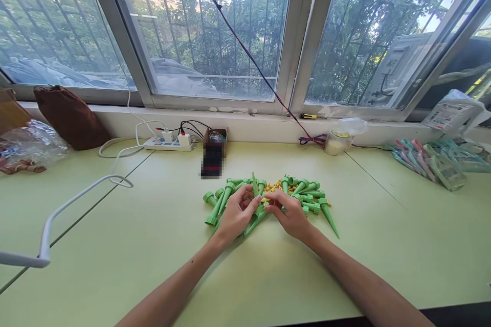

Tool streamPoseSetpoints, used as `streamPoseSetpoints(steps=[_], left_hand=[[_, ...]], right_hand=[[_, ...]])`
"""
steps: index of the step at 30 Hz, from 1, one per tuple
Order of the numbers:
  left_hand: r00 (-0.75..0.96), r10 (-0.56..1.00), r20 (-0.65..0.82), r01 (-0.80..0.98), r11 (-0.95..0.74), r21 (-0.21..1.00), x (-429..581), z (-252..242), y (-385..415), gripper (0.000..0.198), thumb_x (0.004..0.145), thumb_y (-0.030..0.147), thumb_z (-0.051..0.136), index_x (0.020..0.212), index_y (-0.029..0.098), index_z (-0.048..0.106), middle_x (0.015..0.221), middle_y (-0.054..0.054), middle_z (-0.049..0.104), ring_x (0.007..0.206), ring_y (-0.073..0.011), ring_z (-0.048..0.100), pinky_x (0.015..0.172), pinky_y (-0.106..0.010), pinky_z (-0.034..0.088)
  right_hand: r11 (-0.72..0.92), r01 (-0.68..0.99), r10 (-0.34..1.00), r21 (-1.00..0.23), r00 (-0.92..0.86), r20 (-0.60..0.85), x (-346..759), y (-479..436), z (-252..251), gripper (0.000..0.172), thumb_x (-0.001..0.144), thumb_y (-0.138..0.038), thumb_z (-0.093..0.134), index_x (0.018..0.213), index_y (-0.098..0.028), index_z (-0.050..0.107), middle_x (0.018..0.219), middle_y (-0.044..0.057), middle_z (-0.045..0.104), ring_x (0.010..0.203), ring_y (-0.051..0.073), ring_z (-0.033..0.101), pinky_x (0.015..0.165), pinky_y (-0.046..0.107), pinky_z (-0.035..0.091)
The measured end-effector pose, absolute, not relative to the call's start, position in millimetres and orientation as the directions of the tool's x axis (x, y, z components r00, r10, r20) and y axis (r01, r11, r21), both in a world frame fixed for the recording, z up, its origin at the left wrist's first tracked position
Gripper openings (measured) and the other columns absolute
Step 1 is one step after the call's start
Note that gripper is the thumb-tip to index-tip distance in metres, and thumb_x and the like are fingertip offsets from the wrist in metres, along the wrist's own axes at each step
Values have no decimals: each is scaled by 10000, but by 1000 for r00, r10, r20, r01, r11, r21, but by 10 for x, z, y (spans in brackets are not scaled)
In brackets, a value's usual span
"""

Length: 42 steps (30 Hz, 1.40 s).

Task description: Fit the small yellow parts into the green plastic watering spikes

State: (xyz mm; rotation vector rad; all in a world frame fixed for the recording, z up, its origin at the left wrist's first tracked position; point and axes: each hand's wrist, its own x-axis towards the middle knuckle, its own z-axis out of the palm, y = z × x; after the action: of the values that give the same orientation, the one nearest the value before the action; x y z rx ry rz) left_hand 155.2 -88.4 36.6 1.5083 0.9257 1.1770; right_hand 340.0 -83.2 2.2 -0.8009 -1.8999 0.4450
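My left hand (237,213) is closed around a green plastic spike (254,184), held with its pointed tip up. Against that spike, my right hand (289,213) pinches a small yellow piece (265,200) between thumb and fingertips; fingers partly hide where the two meet. More green spikes with ribbed caps (226,195) lie heaped to the left of my hands. Others (307,196) lie to the right, one long spike (330,218) pointing toward me. Between the two groups, behind my hands, is a heap of small yellow pieces (273,186).
A white power strip (169,144) and a small open box (223,138) stand along the window wall. A lidded jar (337,143) sits at the back right, near wrapped pastel-coloured items (429,161). A brown bag (71,117) is far left; a thick white cable (72,205) crosses the left side.
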Motion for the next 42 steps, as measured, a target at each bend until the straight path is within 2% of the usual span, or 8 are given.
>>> streamPoseSetpoints(steps=[4, 9, 17, 27, 36, 42], left_hand=[[230, 938, 261, 41, -278, 960, 1551, 379, -903, 328, 884, 493, 652, 955, 193, 540, 763, 23, 550, 621, -113, 534, 549, -220, 419], [257, 923, 286, 78, -315, 946, 1551, 366, -904, 317, 900, 494, 621, 975, 197, 541, 778, 6, 553, 621, -124, 509, 553, -235, 405], [296, 901, 318, 190, -382, 904, 1553, 317, -908, 199, 922, 376, 599, 995, 204, 530, 677, 55, 427, 564, -110, 358, 529, -237, 303], [331, 875, 353, 278, -448, 850, 1555, 278, -932, 153, 931, 345, 568, 931, 209, 499, 648, 72, 376, 563, -107, 346, 528, -235, 259], [334, 816, 471, 359, -572, 737, 1573, 220, -929, 94, 940, 273, 569, 995, 199, 558, 668, 54, 482, 574, -107, 440, 548, -223, 354], [383, 752, 537, 391, -659, 643, 1561, 219, -944, 161, 943, 170, 539, 1092, 204, 589, 860, -8, 638, 645, -119, 534, 636, -241, 456]], right_hand=[[703, 349, 710, -620, -288, 642, 3403, -839, 16, 189, 1000, -354, 567, 1091, -219, 664, 809, 39, 646, 703, 185, 595, 667, 303, 496], [699, 355, 713, -620, -283, 642, 3406, -843, 16, 208, 1000, -375, 565, 1065, -210, 673, 798, 40, 658, 675, 180, 591, 645, 295, 488], [678, 375, 734, -632, -297, 611, 3416, -865, 71, 279, 1026, -401, 505, 920, -199, 665, 713, 24, 621, 609, 165, 554, 602, 277, 436], [632, 388, 775, -671, -312, 549, 3403, -868, 65, 402, 1049, -428, 429, 737, -209, 557, 580, -21, 507, 531, 146, 452, 557, 270, 358], [634, 377, 773, -676, -292, 563, 3423, -847, 11, 382, 1053, -347, 418, 698, -215, 462, 576, -36, 461, 528, 134, 416, 557, 265, 329], [624, 383, 781, -681, -271, 562, 3426, -821, -16, 392, 1049, -345, 423, 677, -220, 417, 575, -38, 445, 534, 133, 404, 560, 263, 322]])
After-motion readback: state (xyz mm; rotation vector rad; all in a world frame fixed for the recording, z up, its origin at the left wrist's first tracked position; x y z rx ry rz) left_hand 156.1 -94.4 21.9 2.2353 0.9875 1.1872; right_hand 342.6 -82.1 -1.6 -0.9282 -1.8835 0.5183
